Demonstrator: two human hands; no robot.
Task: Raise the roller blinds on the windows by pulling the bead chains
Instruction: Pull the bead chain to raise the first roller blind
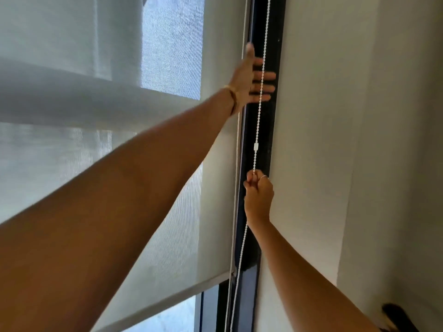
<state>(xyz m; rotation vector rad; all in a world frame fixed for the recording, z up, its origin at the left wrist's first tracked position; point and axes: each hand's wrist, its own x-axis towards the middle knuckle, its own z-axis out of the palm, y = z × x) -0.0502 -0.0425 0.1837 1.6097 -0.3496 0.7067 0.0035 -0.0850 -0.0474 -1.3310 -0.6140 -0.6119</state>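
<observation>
A white bead chain [260,99] hangs along the dark window frame [275,56], with a small white connector [256,146] on it. My right hand [258,196] is shut on the chain just below that connector. My left hand [255,79] is raised higher, fingers spread, behind the chain strand and not gripping it. The pale roller blind [191,236] covers most of the window; its bottom bar [165,298] hangs low on the left, with bare glass below it.
A white wall [347,140] runs along the right of the frame. A second sheer blind [72,92] hangs at the upper left. A dark object [398,317] shows at the bottom right corner.
</observation>
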